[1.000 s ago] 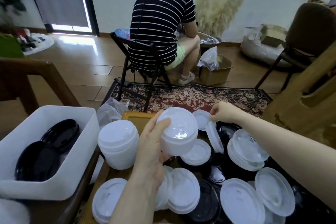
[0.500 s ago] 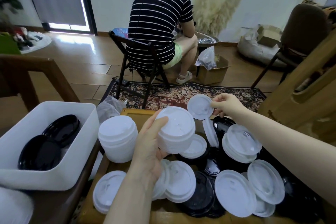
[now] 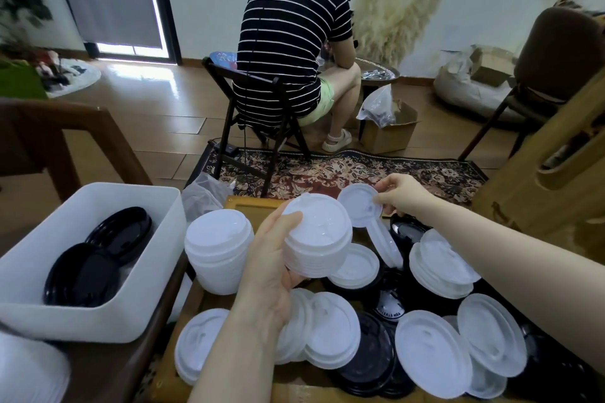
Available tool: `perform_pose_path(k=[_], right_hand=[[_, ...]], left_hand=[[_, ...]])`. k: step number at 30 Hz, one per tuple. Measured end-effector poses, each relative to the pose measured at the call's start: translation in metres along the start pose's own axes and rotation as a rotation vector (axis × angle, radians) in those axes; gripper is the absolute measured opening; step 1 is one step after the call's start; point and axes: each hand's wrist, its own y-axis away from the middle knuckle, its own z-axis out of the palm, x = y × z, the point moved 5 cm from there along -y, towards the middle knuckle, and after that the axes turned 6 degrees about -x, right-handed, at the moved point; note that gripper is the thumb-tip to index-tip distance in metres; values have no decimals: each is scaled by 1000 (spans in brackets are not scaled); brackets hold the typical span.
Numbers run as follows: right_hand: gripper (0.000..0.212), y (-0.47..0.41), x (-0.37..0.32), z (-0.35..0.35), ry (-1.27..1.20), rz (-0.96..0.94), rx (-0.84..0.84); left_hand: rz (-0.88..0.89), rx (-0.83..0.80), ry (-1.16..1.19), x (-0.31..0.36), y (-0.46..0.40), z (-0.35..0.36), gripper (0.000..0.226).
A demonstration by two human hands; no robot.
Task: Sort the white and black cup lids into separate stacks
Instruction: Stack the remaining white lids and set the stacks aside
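My left hand grips a short stack of white lids, held above the tray. My right hand pinches a single white lid by its edge, right beside that stack's upper right rim. A taller stack of white lids stands to the left of my left hand. Loose white lids and black lids lie mixed in the wooden tray. Two black lids lie in a white bin at the left.
A person in a striped shirt sits on a folding chair facing away, on a patterned rug. A cardboard box sits on the floor beyond. A wooden chair stands at left, wooden furniture at right.
My right hand lifted a single white lid out of the pile and brought it up and left, next to the stack in my left hand. The left hand stayed almost still.
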Motion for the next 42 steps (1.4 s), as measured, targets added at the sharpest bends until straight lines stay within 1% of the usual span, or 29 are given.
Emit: perform_pose_path(k=[2, 4, 5, 7, 10, 12, 13, 15, 17, 18, 20, 21, 23, 25, 26, 29, 30, 33, 35, 38, 40, 42], right_hand=[[25, -3, -2, 5, 192, 26, -87], [33, -3, -2, 9, 335, 25, -169], [39, -3, -3, 8, 373, 3, -178], [48, 2, -9, 2, 360, -101, -191], [47, 18, -18, -1, 338, -315, -371], [39, 30, -17, 1, 400, -356, -462], [34, 34, -17, 2, 424, -362, -455], [26, 38, -19, 2, 400, -412, -393], [26, 46, -26, -4, 354, -449, -336], [25, 49, -28, -10, 328, -445, -306], [16, 58, -33, -24, 275, -432, -229], [11, 64, -37, -31, 247, -437, -166], [4, 77, -42, -45, 157, -467, 25], [9, 92, -40, -57, 34, -455, 254], [12, 101, -38, -60, -32, -439, 339], [17, 134, -36, -46, -182, -481, 461], [17, 148, -38, -37, -162, -529, 505], [17, 188, -46, -9, 102, -759, 672], [11, 202, -50, 7, 198, -916, 685], [9, 210, -53, 26, 279, -1091, 614], [13, 211, -52, 35, 305, -1150, 561], [17, 212, -49, 38, 275, -1163, 518]], left_hand=[[3, 10, -5, 1, -2, -3, 24], [-1, 13, 1, 2, -4, -5, 23], [-6, 13, 3, 2, -5, -6, 24], [-12, 9, 3, 1, -6, -7, 27], [-17, -9, -6, 0, -6, -5, 31], [-19, -16, -1, 0, -5, -3, 32], [-22, -19, 6, 0, -4, -2, 32], [-30, -32, 13, -1, -2, 0, 32], [-33, -47, 6, -3, 0, 1, 33], [-37, -53, 3, -4, 2, 1, 34], [-44, -60, 2, -6, 3, 1, 36], [-46, -64, -3, -6, 3, 1, 35], [-47, -68, -15, -7, 4, 1, 33], [-51, -75, -21, -7, 6, 3, 30], [-58, -82, -21, -8, 7, 4, 29], [-69, -106, -43, -11, 11, 9, 26], [-70, -110, -55, -12, 12, 11, 25], [-68, -113, -88, -16, 17, 14, 24], [-59, -117, -112, -17, 19, 16, 27], [-46, -152, -135, -17, 23, 21, 30], [-51, -168, -112, -15, 25, 22, 30], [-58, -162, -99, -14, 27, 21, 31]])
